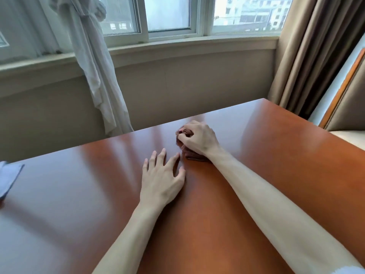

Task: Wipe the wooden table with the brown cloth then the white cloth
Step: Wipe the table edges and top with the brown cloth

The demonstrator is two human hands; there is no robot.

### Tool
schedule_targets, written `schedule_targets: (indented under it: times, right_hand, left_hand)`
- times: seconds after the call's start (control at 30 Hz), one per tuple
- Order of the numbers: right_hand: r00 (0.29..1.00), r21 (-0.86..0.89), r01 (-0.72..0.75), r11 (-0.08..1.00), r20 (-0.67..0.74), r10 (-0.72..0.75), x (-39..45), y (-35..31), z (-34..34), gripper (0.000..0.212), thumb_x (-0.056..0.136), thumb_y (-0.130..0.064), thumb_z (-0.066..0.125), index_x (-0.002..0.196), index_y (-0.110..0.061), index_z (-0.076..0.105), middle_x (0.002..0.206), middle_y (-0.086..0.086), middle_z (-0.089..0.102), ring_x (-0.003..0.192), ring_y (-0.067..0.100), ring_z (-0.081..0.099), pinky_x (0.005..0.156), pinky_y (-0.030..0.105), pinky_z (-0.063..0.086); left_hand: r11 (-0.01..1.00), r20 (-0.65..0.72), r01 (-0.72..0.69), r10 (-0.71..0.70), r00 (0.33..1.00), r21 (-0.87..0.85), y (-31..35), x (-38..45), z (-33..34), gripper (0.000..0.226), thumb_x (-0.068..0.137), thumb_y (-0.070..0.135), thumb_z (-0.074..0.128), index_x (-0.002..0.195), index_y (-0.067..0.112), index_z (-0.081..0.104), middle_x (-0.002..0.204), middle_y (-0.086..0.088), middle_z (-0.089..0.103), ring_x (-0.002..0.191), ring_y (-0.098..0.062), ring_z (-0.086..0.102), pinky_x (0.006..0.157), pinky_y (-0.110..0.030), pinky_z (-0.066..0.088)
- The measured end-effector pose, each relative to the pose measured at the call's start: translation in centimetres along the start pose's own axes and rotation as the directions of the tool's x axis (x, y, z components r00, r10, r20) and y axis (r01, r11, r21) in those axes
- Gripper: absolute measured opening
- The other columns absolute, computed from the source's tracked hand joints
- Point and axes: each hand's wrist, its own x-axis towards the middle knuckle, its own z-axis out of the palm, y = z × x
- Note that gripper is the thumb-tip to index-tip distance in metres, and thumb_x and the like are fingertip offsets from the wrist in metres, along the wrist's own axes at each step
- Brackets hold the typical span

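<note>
Two bare forearms reach away from the viewer over the glossy reddish wooden surface (pixel 256 175). The left hand (pixel 162 180) lies nearest, palm down, its grip released: the fingers are straight and spread, fingertips resting on the wood just short of the brown cloth (pixel 192 156). That cloth is bunched up beyond the left hand, toward the surface's far edge, and mostly hidden (only a dark fold below the wrist and a bit between the knuckles show), so its long axis cannot be told. The right hand (pixel 197 139) sits on top of it, fingers curled and clenched around the fabric, pressing it to the wood.

Well to the left of the brown cloth, at the picture's edge, a pale folded white cloth (pixel 9 177) lies flat, partly cut off, its visible edge running diagonally away from the viewer.

Past the far edge stand a beige wall, a tied white sheer curtain (pixel 92 72), a window (pixel 167 16) and, right of the brown cloth, a heavy tan drape (pixel 308 56).
</note>
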Motion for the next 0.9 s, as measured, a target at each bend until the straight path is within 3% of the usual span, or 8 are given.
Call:
schedule_targets:
  times: [0.1, 0.17, 0.3, 0.4, 0.53, 0.77, 0.9]
  right_hand:
    - [0.997, 0.052, 0.056, 0.997, 0.059, -0.059, -6.7, -2.1, -1.8, 0.033, 0.078, -0.048, 0.056, 0.104, -0.039, 0.074, 0.116, -0.018, 0.069, 0.110, 0.018, 0.059, 0.089, 0.029, 0.048]
    - [0.994, 0.035, 0.093, 0.995, 0.052, -0.095, -10.9, -3.4, -2.5, 0.036, 0.077, -0.048, 0.055, 0.106, -0.038, 0.074, 0.118, -0.019, 0.068, 0.111, 0.018, 0.059, 0.091, 0.034, 0.052]
    - [0.966, 0.045, 0.236, 0.971, 0.101, -0.239, -18.1, -6.7, -3.0, 0.036, 0.074, -0.042, 0.060, 0.107, -0.040, 0.075, 0.122, -0.024, 0.066, 0.116, 0.009, 0.056, 0.090, 0.036, 0.054]
    - [0.962, 0.053, 0.248, 0.967, 0.102, -0.252, -20.0, -7.8, -3.2, 0.033, 0.077, -0.039, 0.062, 0.109, -0.042, 0.073, 0.125, -0.027, 0.064, 0.119, 0.004, 0.053, 0.088, 0.034, 0.052]
    - [0.974, 0.077, 0.182, 0.980, 0.124, -0.190, -16.7, -7.1, -2.7, 0.033, 0.079, -0.040, 0.059, 0.110, -0.043, 0.070, 0.122, -0.028, 0.063, 0.112, 0.004, 0.055, 0.091, 0.035, 0.050]
    - [1.000, -0.034, -0.006, 0.999, 0.002, 0.006, -1.8, -3.7, 1.6, 0.016, 0.081, -0.040, 0.062, 0.089, -0.030, 0.070, 0.102, -0.011, 0.068, 0.099, 0.025, 0.062, 0.080, 0.037, 0.050]
    - [0.996, -0.070, -0.076, 0.995, -0.057, 0.072, 5.3, -2.5, 3.8, 0.022, 0.079, -0.045, 0.058, 0.090, -0.032, 0.072, 0.095, -0.008, 0.067, 0.096, 0.027, 0.062, 0.079, 0.038, 0.051]
  left_hand:
    - [0.960, -0.010, 0.047, -0.052, 0.999, -0.277, -0.3, 0.0, -1.6, 0.050, 0.099, 0.034, 0.047, 0.148, 0.026, 0.048, 0.160, -0.002, 0.037, 0.150, -0.020, 0.026, 0.124, -0.036, 0.014]
    - [0.918, -0.017, 0.052, -0.064, 0.998, -0.393, -0.9, -0.7, -3.6, 0.048, 0.098, 0.022, 0.050, 0.145, 0.015, 0.052, 0.154, -0.006, 0.044, 0.144, -0.020, 0.036, 0.120, -0.030, 0.022]
    - [0.998, -0.032, 0.005, -0.007, 0.999, -0.061, -4.8, -2.1, -6.3, 0.051, 0.097, 0.032, 0.050, 0.147, 0.023, 0.049, 0.154, -0.010, 0.043, 0.142, -0.026, 0.037, 0.117, -0.035, 0.027]
    - [0.982, -0.010, 0.141, -0.141, 0.990, 0.129, -8.3, -3.4, -6.8, 0.057, 0.097, 0.055, 0.041, 0.151, 0.039, 0.038, 0.160, -0.011, 0.031, 0.148, -0.030, 0.024, 0.121, -0.047, 0.018]
    - [0.968, -0.013, 0.216, -0.216, 0.976, 0.131, -11.0, -5.2, -5.3, 0.064, 0.094, 0.070, 0.028, 0.154, 0.048, 0.024, 0.165, -0.005, 0.018, 0.152, -0.030, 0.012, 0.123, -0.050, 0.011]
    - [0.974, -0.100, 0.205, -0.196, 0.976, 0.100, -11.9, -5.3, -4.2, 0.071, 0.088, 0.076, 0.017, 0.154, 0.050, 0.023, 0.166, 0.001, 0.017, 0.153, -0.024, 0.008, 0.124, -0.047, 0.008]
    - [0.968, -0.116, 0.227, -0.214, 0.970, 0.109, -11.8, -5.1, -4.0, 0.074, 0.084, 0.076, 0.013, 0.153, 0.051, 0.022, 0.165, 0.005, 0.015, 0.153, -0.021, 0.007, 0.124, -0.044, 0.007]
